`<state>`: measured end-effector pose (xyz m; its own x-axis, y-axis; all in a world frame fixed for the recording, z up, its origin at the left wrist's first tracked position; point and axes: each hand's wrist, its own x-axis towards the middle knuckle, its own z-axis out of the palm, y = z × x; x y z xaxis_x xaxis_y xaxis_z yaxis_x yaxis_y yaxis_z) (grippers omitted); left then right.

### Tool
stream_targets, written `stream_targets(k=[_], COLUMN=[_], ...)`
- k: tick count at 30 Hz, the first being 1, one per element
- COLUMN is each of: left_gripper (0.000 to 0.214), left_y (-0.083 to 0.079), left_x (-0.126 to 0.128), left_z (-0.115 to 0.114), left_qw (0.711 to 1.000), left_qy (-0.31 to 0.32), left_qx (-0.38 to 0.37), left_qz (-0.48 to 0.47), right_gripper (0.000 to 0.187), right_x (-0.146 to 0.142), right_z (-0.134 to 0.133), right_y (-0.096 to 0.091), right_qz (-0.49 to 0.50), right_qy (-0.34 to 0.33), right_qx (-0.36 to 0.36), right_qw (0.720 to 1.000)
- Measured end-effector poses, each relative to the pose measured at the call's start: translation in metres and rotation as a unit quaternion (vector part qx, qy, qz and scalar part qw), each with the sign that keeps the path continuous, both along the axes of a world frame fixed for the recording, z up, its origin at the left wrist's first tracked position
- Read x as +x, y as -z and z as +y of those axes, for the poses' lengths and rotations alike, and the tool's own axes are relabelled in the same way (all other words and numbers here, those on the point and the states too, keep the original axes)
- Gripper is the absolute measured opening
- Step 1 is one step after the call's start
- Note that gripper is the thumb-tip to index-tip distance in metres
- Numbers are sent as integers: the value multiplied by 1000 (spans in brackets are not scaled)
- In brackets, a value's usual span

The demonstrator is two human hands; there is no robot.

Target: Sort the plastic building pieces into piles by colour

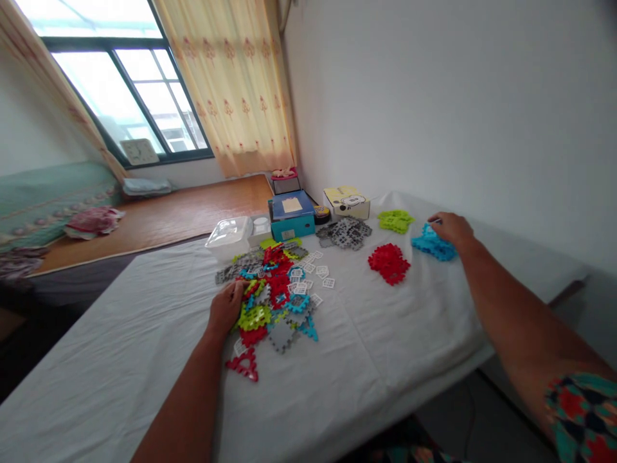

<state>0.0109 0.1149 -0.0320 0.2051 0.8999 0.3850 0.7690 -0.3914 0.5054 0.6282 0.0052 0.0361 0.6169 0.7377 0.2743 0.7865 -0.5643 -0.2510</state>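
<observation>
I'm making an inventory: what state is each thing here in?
Mixed pieces: loosely heaped, left hand at edge
Red pieces: piled separately
Blue pieces: piled, right hand at edge
Green pieces: piled separately
Gray pieces: piled separately
Yellow box: closed
Clear container: lid state unclear
Patterned curtain: hanging

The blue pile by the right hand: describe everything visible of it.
The blue pile is a low heap of bright, notched, overlapping pieces, seemingly plastic. It lies on the white cloth, right of the red pile. The right hand is at its far side; whether they touch is unclear.
</observation>
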Motion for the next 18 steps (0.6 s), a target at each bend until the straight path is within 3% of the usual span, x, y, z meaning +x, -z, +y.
stream_targets(k=[2, 4, 5, 7, 9, 12, 13, 15, 18], left_gripper=[49, 49, 49, 48, 47, 47, 47, 47, 47], left_y=[0, 0, 0, 1, 1, 1, 1, 1, 0], left_x=[1, 1, 2, 2, 2, 2, 2, 2, 3], left_z=[0, -1, -2, -3, -3, -4, -4, -4, -5], left_qw=[1000, 1000, 1000, 1000, 1000, 1000, 1000, 1000, 1000], left_qy=[-3, -1, 3, 10, 13, 16, 18, 21, 21], left_qx=[0, -2, -3, -4, -3, -3, -3, -5, -6], left_qz=[-1, -5, -7, -7, -6, -6, -9, -15, -20], right_gripper=[34, 36, 36, 32, 28, 28, 32, 41, 40], right_x=[7, -11, -30, -85, -155, -251, -275, -306, -321], right_z=[-6, -1, 5, 18, 27, 31, 30, 31, 34], right_y=[-2, -5, -7, -7, -2, 15, 21, 34, 48], right_qz=[-10, -53, -71, -61, 11, 54, 52, 52, 72], right_qy=[36, 25, -16, -182, -401, -635, -672, -708, -718], right_qx=[-32, -13, 11, 54, 52, 11, 2, 2, 24], right_qw=[999, 998, 997, 980, 915, 771, 739, 704, 691])
